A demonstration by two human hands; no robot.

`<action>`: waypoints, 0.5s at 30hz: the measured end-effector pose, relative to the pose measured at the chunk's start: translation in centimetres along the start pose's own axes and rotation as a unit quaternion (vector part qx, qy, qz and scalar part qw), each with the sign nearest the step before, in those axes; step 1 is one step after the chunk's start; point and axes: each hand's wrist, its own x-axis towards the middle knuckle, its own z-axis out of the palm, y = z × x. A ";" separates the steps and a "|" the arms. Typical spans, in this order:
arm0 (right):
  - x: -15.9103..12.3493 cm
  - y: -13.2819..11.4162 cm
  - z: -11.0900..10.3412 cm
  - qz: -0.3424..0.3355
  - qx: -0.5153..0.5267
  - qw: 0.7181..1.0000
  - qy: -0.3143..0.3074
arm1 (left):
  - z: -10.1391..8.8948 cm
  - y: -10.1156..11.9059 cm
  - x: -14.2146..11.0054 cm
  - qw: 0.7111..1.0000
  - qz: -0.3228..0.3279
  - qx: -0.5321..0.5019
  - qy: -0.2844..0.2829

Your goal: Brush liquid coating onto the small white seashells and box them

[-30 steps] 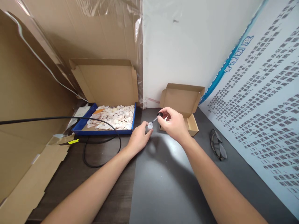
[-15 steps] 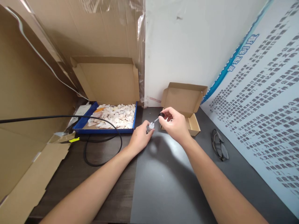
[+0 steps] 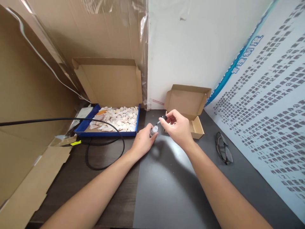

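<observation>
Between its thumb and fingers, my left hand (image 3: 143,137) grips a small clear bottle (image 3: 154,130) whose mouth is uncovered. My right hand (image 3: 177,126) pinches a black-capped applicator (image 3: 164,118) with a thin stem that slants down and left to the bottle's mouth. Whether the tip touches the rim or sits just inside, I cannot tell. Behind my right hand stands an open cardboard box (image 3: 198,126), partly hidden by it. To the left of the bottle is a blue-sided box (image 3: 105,134) full of pale seashells (image 3: 121,118).
A black cable (image 3: 105,121) loops over the blue-sided box and the dark tabletop (image 3: 114,190). Eyeglasses (image 3: 224,148) lie on the grey mat (image 3: 164,197) at the right. A printed poster (image 3: 262,105) and cardboard panels (image 3: 23,79) flank the work area.
The bottle is tilted somewhat differently in my left hand, its mouth more toward me. The applicator stem stays close to the mouth. Earlier, the whole view shifted slightly.
</observation>
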 end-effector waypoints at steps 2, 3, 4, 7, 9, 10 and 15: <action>-0.1 -0.1 -0.2 0.003 0.003 1.000 0.002 | 0.0 0.0 0.0 1.000 -0.004 -0.002 0.000; -0.1 -0.1 -0.2 0.002 0.003 1.000 0.001 | 0.0 0.0 0.0 1.000 -0.005 -0.003 0.000; -0.1 0.0 -0.2 0.001 0.001 1.000 -0.002 | 0.0 -0.1 0.0 1.000 -0.006 -0.005 0.001; -0.3 0.2 0.0 -0.009 -0.009 1.000 -0.020 | 0.0 -0.1 0.0 1.000 -0.007 -0.008 0.004; -0.4 0.3 0.1 -0.018 -0.016 0.999 -0.037 | 0.0 -0.2 0.0 1.000 -0.003 -0.006 0.004; -0.4 0.4 0.2 -0.022 -0.018 0.999 -0.045 | 0.0 -0.2 0.0 1.000 0.000 -0.004 0.004; -0.4 0.1 -0.1 -0.041 -0.015 0.996 -0.078 | 0.0 -0.1 0.1 1.000 -0.003 -0.005 0.003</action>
